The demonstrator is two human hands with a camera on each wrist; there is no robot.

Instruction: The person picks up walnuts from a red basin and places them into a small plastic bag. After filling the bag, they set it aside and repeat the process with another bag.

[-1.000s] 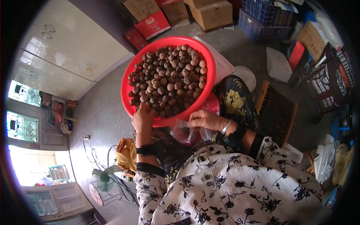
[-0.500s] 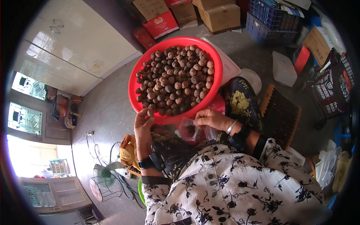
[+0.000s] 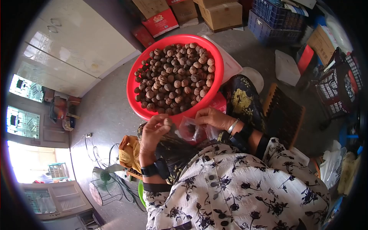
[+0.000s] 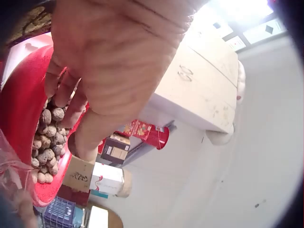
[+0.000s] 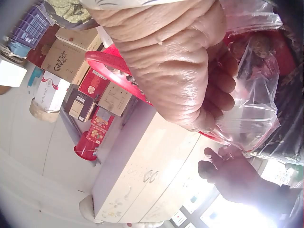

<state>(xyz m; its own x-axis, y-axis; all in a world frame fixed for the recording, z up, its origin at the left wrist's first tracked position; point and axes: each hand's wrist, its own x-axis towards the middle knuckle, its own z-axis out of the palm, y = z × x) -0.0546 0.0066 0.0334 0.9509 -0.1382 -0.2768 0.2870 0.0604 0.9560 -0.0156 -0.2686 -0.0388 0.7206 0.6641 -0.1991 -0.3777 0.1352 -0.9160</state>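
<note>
A wide red basin (image 3: 129,86) full of walnuts (image 3: 172,78) stands before the person's knees. Just off its near rim, the left hand (image 3: 151,134) pinches a single walnut (image 3: 167,122) between thumb and fingers; the right wrist view shows this walnut (image 5: 207,169) too. The right hand (image 3: 215,119) pinches the edge of a clear plastic bag (image 3: 189,128), which hangs over the lap beside the basin. A few walnuts (image 5: 261,45) show through the bag in the right wrist view. The left hand's fingers are a short way left of the bag's mouth.
Cardboard boxes (image 3: 221,16) and blue crates (image 3: 274,23) stand behind the basin. A green fan (image 3: 103,180) with loose cables is on the floor at left, near a yellow cloth (image 3: 129,151). To the right are a wooden rack (image 3: 283,115) and a checked bag (image 3: 333,88).
The left hand has taken a walnut from the basin's near edge and carried it right and toward the body, closer to the bag. The right hand keeps its hold on the bag.
</note>
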